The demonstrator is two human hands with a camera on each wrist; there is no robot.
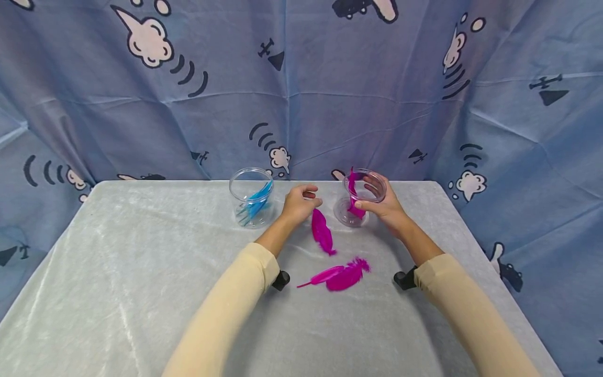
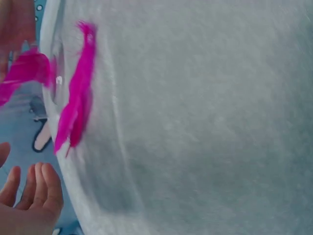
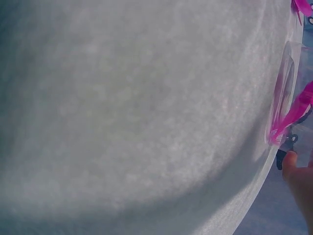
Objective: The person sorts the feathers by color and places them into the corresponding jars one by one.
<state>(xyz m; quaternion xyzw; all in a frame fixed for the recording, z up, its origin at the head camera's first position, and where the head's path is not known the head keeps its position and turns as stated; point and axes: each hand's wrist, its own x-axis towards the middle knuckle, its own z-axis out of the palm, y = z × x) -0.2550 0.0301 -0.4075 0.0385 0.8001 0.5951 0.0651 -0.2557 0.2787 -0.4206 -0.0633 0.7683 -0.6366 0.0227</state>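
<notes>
My right hand [image 1: 387, 205] grips the side of a clear plastic cup [image 1: 340, 212] at the table's back right, thumb near its rim. A magenta feather [image 1: 353, 191] stands inside that cup. My left hand [image 1: 299, 204] hovers left of the cup, fingers loosely bent and holding nothing in the left wrist view. Just below its fingertips a magenta feather [image 1: 322, 232] lies on the table. Closer to me, magenta feathers [image 1: 344, 278] lie overlapping. Left of my left hand, another clear cup [image 1: 235, 204] holds blue feathers [image 1: 256, 201].
Pale cloth covers the table [image 1: 141, 272]. A blue patterned curtain [image 1: 301, 125] hangs right behind its back edge, close to both cups. Black wrist mounts [image 1: 281, 280] sit under both forearms.
</notes>
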